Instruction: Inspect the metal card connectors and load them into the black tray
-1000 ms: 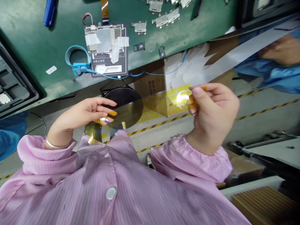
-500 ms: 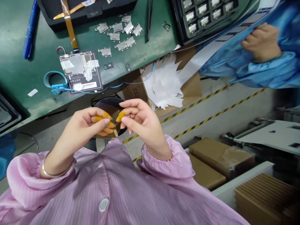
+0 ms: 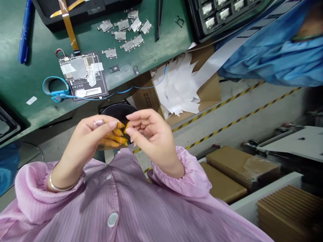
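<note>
My left hand [image 3: 88,137] and my right hand [image 3: 148,134] meet in front of my chest, fingertips almost touching. Both pinch a thin amber-tinted film sheet [image 3: 111,143] that hangs between them; yellow finger cots cover several fingertips. Behind the hands sits a round black stool [image 3: 118,110]. Pink sleeves cover both my forearms, and a bracelet circles my left wrist. On the green bench above lies a circuit board in a black frame [image 3: 82,75] with white tape and a barcode label.
Small metal card-slot parts [image 3: 126,32] are scattered on the green bench [image 3: 37,67] near a blue wrist strap [image 3: 57,90] and blue pen [image 3: 24,33]. A cardboard box with white paper [image 3: 181,87] stands below. A co-worker's blue sleeve [image 3: 264,57] is at upper right. Brown boxes [image 3: 242,168] lie right.
My right hand, held far out to the right with the film stretched wide, came in to meet my left hand. The view shifted down the bench, and the co-worker's hand moved out of view.
</note>
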